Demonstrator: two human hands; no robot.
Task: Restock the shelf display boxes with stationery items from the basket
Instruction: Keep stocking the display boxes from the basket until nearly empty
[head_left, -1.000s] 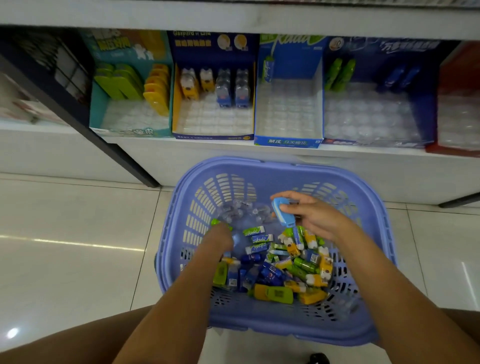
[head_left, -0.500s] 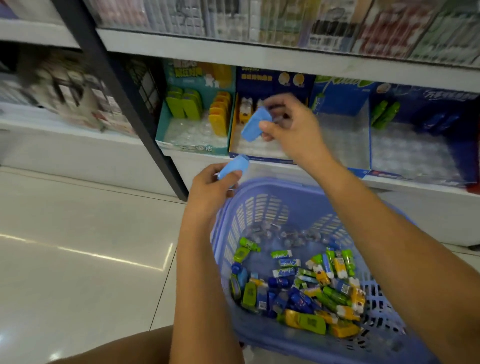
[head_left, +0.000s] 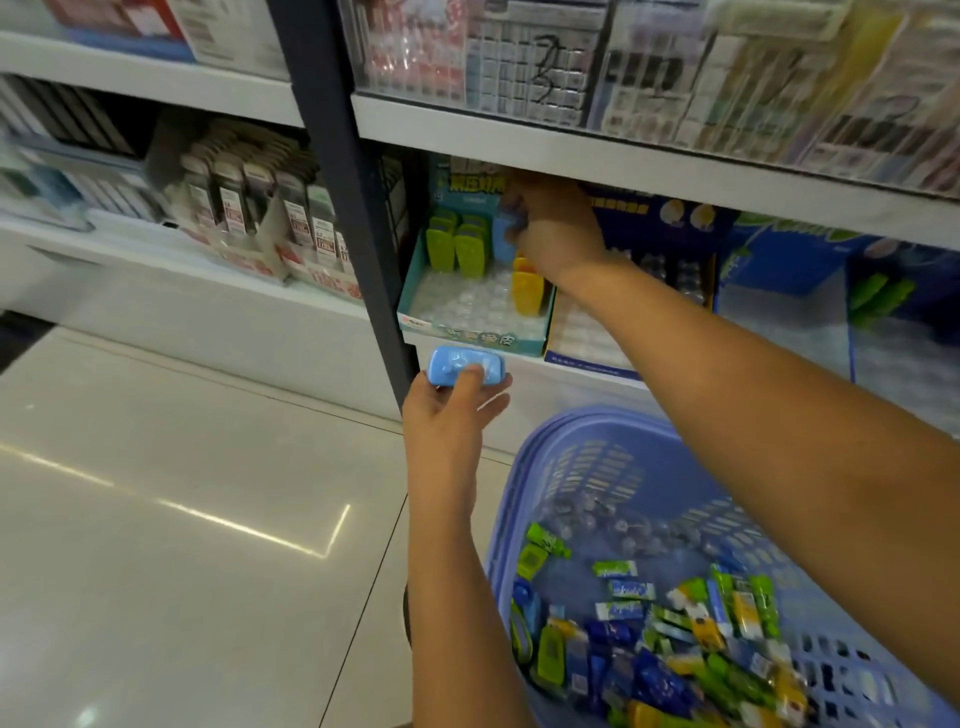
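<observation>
My right hand reaches into the teal display box on the low shelf and grips a light blue eraser-like item between the green pieces and the yellow pieces. Below the box's front edge, my left hand holds a second light blue item with thumb on top and fingers beneath. The lilac basket sits on the floor at lower right, with several small stationery packs in green, blue and yellow.
A dark shelf upright stands just left of the teal box. A dark blue display box and a blue box sit further right. The upper shelf edge overhangs my right hand. Glossy tile floor spreads to the left.
My right hand moved left from the dark blue box into the teal box with its blue item. My left hand rose slightly with its item. The view shifted left and up.
</observation>
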